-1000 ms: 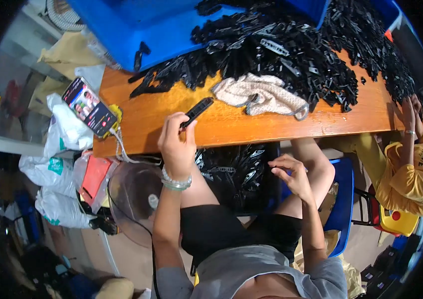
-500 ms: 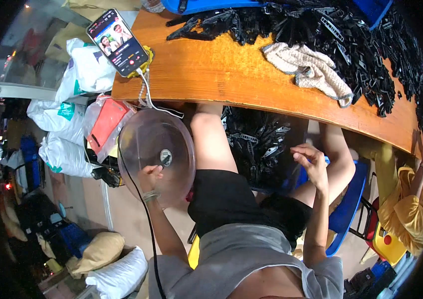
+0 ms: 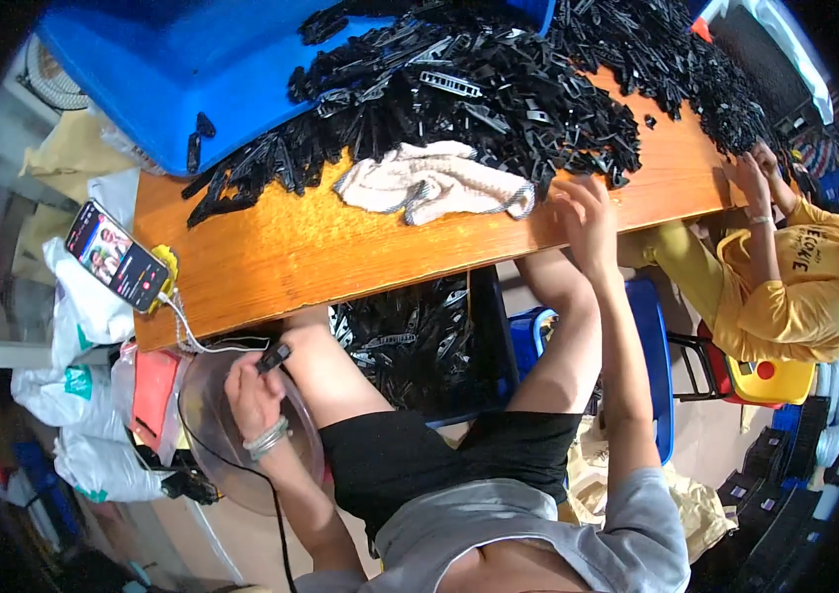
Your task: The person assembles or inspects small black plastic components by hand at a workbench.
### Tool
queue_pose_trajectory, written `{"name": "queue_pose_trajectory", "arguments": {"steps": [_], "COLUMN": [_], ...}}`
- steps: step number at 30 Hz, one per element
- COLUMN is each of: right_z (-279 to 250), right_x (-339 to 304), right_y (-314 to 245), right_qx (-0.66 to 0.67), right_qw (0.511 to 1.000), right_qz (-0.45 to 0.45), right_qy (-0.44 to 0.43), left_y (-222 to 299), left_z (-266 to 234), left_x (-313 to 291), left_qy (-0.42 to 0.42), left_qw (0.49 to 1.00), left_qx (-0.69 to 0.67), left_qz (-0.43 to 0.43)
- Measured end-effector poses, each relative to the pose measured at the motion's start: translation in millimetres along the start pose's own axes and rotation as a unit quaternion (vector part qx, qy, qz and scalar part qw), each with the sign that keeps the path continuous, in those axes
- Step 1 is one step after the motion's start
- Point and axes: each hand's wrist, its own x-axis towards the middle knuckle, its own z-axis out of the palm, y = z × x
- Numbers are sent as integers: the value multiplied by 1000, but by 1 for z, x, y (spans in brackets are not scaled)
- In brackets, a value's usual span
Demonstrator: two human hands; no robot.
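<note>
My left hand [image 3: 255, 397] is raised above the clear plastic tub [image 3: 303, 435] beside my left knee. Between its thumb and fingers sits a small black plastic piece [image 3: 274, 358]. At the table's front edge, my right hand [image 3: 587, 222] reaches toward a large heap of black plastic parts [image 3: 499, 94]; its fingers are slightly bent and apart, with nothing visible in them. Just left of that hand lies a crumpled whitish cloth [image 3: 439, 183]. Under the table, between my legs, a dark bin [image 3: 492, 326] holds more black parts.
A large blue tray [image 3: 182, 69] rests on the wooden table [image 3: 271, 262] at far left. A phone [image 3: 115, 257] with a white cable stands at the left corner. White sacks [image 3: 93, 415] lie beside it. To the right, a person in yellow [image 3: 785, 267] handles parts at the table.
The view has tilted toward the table. My right hand has moved from above my lap to the parts heap. My left hand has risen from the tub, and the black piece shows in its fingers.
</note>
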Motion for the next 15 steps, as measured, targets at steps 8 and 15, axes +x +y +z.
{"name": "queue_pose_trajectory", "arguments": {"steps": [8, 15], "right_z": [25, 30], "right_x": [16, -3], "right_y": [4, 6], "right_qx": [-58, 97], "right_qw": [992, 985], "right_qz": [105, 106], "right_qy": [-33, 99], "left_y": [-27, -44], "left_z": [163, 193], "left_x": [73, 100], "left_qy": [-141, -194], "left_qw": [960, 813], "left_qx": [227, 467], "left_qz": [79, 287]}}
